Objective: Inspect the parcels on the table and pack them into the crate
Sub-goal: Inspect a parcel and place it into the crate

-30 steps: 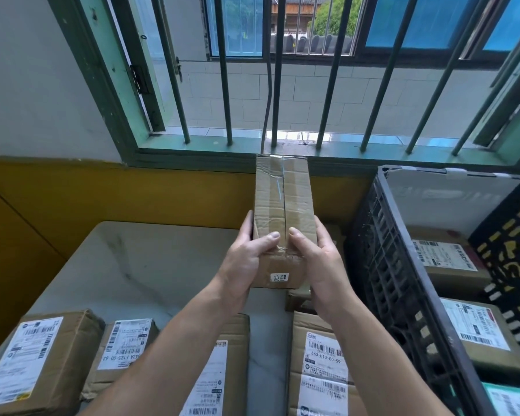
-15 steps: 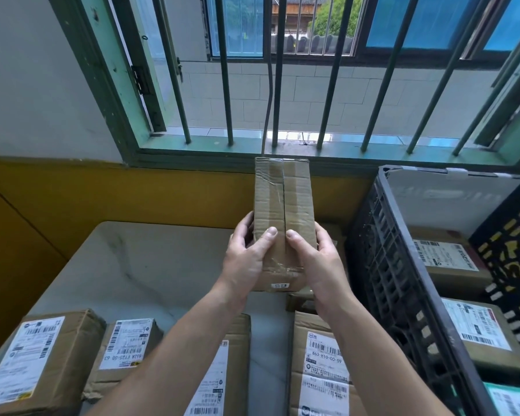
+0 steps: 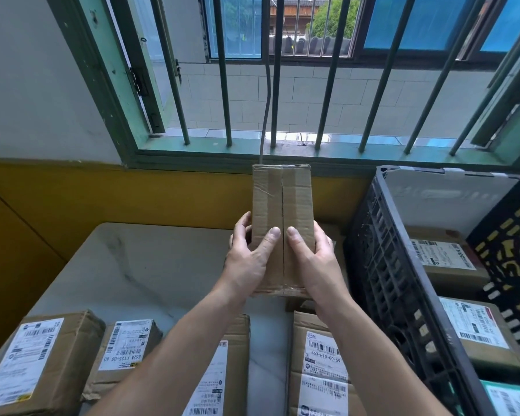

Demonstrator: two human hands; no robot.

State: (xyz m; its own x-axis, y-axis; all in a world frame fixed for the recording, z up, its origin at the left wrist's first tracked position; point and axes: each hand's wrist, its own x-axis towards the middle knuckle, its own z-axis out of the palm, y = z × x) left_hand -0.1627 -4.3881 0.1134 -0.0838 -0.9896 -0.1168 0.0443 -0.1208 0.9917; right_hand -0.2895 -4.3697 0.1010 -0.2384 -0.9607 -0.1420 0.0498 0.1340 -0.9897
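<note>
Head view showed both hands clamped on one carton: the left hand [image 3: 248,261] wrapped its left side and the right hand [image 3: 317,261] its right. Each thumb lay flat on the facing panel, one on either side of the centre seam. That two-handed grip sat low on the held parcel [image 3: 282,199], a tall, narrow brown box raised upright in the air above the desk [image 3: 150,265]. Its taped seam face was turned to the camera and no label showed on that side. I judged this to be the inspection step for this box, with its packing not yet begun.

Just to the right stood the black crate [image 3: 382,265], its lattice wall near the right hand. Inside lay at least three labelled parcels: a far parcel [image 3: 442,253], a middle parcel [image 3: 478,328], and the corner of a near parcel [image 3: 512,399] at the bottom edge of view. Part of the packing therefore looked done.

Along the desk's near edge four boxes lay in a row: a far-left carton [image 3: 36,364], a smaller carton [image 3: 126,349] beside it, a third carton [image 3: 225,370] partly hidden by the left forearm, and a fourth carton [image 3: 318,364] beside the right forearm. A rear carton [image 3: 332,235] peeked out behind the right hand. At least five, plus the one in hand, seemed left to check and pack
</note>
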